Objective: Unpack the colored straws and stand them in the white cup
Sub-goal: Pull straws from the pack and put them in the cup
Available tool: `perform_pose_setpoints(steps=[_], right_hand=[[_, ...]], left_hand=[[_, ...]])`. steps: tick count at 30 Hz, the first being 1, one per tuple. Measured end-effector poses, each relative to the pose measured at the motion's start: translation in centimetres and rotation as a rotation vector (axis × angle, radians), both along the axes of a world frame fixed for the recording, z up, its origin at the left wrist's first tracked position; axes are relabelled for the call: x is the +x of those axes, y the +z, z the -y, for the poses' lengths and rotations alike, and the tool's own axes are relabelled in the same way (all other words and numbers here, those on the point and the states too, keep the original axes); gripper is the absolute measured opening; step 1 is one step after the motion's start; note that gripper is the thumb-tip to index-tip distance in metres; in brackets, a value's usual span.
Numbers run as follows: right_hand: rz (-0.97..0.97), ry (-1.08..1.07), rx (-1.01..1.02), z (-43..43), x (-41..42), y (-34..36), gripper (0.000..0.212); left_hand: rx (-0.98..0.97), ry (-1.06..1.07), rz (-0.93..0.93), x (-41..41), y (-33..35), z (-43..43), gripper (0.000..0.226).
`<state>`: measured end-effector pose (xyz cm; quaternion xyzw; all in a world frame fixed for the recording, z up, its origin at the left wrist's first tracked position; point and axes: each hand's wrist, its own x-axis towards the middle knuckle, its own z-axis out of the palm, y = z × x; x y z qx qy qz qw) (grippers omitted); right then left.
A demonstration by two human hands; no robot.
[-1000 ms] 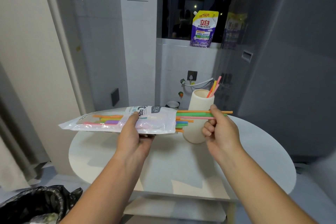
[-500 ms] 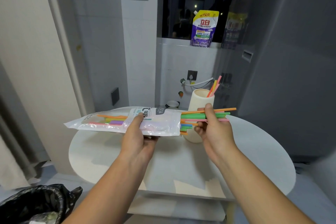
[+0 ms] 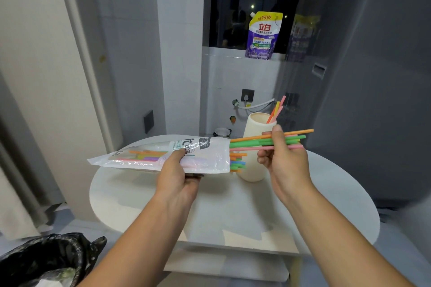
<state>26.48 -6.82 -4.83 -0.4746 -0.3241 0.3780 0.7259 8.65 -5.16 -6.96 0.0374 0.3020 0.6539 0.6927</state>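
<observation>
My left hand grips a clear plastic straw pack held level above the round white table, its open end facing right. Several coloured straws poke out of that end. My right hand pinches a few straws, orange, green and pink, partly drawn out of the pack. Behind them stands the tall white cup with three straws leaning in it.
A black-lined waste bin sits at the lower left. A large grey appliance stands close on the right. A purple detergent pouch rests on the window ledge, and a small bowl sits behind the table.
My right hand took hold of a few straws and has drawn them further right out of the pack. The left hand with the pack has shifted slightly right.
</observation>
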Motion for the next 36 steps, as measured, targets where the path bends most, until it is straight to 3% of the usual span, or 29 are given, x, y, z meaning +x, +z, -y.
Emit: perform_pose_setpoints(steps=[17,36], right_hand=[[0.12,-0.104,0.023,0.4,5.3,4.0,0.033],[0.114,-0.248,0.108,1.5,8.9,6.4,0.031]], left_hand=[[-0.019,0.09,0.018,-1.3,0.7,-0.5,0.011],[-0.01,0.113,0.029,-1.5,0.2,-1.5,0.009]])
